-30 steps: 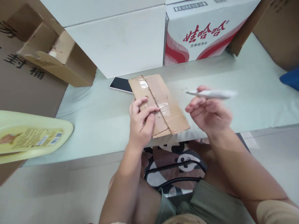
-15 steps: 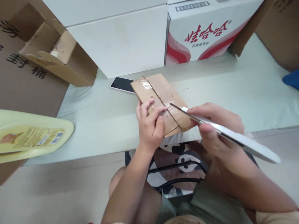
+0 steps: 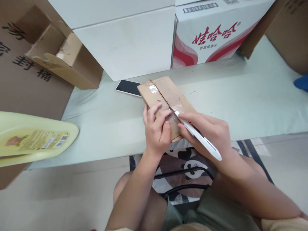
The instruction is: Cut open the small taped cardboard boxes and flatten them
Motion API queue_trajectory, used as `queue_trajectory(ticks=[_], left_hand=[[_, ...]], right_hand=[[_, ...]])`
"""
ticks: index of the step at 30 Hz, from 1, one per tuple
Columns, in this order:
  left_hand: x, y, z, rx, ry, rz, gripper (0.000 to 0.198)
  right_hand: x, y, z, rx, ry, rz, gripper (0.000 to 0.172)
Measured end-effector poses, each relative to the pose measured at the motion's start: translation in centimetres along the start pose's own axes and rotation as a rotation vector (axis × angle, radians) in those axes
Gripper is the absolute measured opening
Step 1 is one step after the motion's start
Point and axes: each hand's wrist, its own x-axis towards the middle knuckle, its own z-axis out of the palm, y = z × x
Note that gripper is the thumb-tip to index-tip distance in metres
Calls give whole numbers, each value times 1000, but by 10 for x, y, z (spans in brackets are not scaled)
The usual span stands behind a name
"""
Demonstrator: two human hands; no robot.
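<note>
Moved since half a second ago: right hand (image 3: 211,134) has swung the utility knife (image 3: 201,139) down and in, so the blade tip now rests on the parcel (image 3: 173,93) instead of hanging over its near corner; left hand (image 3: 156,130) has barely shifted.
Right grip: fingers clamped round the white knife handle, forefinger laid along the top, handle slanting back toward the person's lap.
Left grip: closed on the near left part of the parcel, fingertips pressed on top of it just beside the blade, thumb tucked at the near edge.
Parcel: flat brown cardboard, lying on the counter (image 3: 240,102) at its front edge, one near corner hanging over; its far left corner overlaps a dark phone (image 3: 128,87).
Tape seam (image 3: 166,93): clear, crinkled tape runs down the middle; the blade meets it about halfway along.
Done so far: knife brought to the seam, parcel pinned flat.
Left to do: the far stretch of tape looks whole and the flaps lie closed; whether the near stretch is slit cannot be told, as both hands cover it.
Around: white box (image 3: 130,41) and red-and-white carton (image 3: 211,35) stand behind the parcel, open brown box (image 3: 64,61) to the far left, yellow bottle (image 3: 31,139) at the left edge.
</note>
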Motion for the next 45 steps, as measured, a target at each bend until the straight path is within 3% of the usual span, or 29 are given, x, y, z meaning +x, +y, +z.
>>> queue_trajectory(ticks=[10, 17, 24, 28, 34, 41, 45], left_hand=[[0, 4, 1, -12, 10, -4, 27], [0, 6, 2, -4, 24, -16, 28], [-1, 9, 1, 2, 17, -31, 28], [-1, 9, 2, 5, 6, -32, 29], [0, 7, 2, 19, 3, -30, 29], [2, 7, 3, 42, 6, -23, 28], [2, 7, 2, 69, -9, -32, 29]], right_hand=[[-1, -1, 3, -91, -40, -52, 11], [2, -4, 4, -147, 13, -64, 11], [0, -7, -2, -158, -74, -51, 18], [2, -6, 2, -194, -19, -41, 18], [-1, -2, 1, -48, 4, -90, 19], [0, -1, 2, -135, -30, -5, 16], [0, -2, -3, -25, 0, 0, 16]])
